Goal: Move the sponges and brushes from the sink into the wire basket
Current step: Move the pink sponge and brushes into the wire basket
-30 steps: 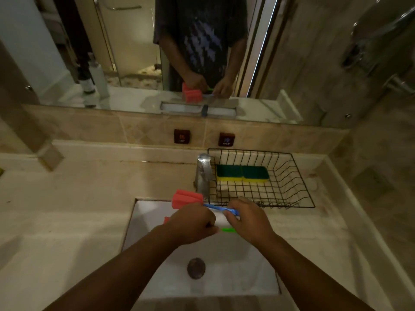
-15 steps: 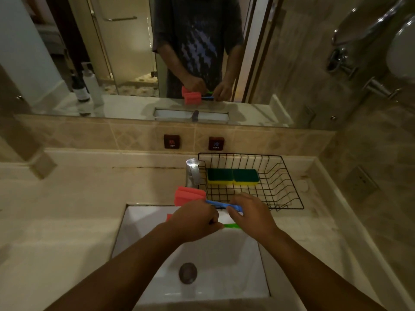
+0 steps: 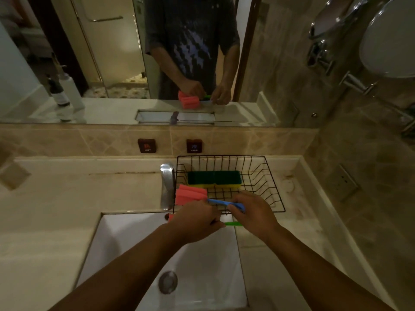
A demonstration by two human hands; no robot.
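Note:
A black wire basket [image 3: 275, 189] stands on the counter behind the sink's right corner, with two green-and-yellow sponges [image 3: 214, 179] side by side at its back. My right hand [image 3: 254, 213] pinches the blue handle of a brush with a red sponge head [image 3: 190, 195], which hovers at the basket's front left corner. My left hand [image 3: 195, 221] is closed just below it, over the sink's far edge, around a green-handled brush [image 3: 233, 224]. A bit of that brush's red head shows left of my knuckles. The white sink [image 3: 202, 265] is bare otherwise.
A chrome faucet [image 3: 167, 185] rises just left of the basket, close to the red sponge head. Hot and cold buttons [image 3: 147, 145] sit on the tiled backsplash under the mirror. A wall with an outlet [image 3: 345, 182] bounds the counter on the right.
Both hands have carried the two brushes a little forward and right. The red sponge head has gone from beside the faucet to the basket's front left corner.

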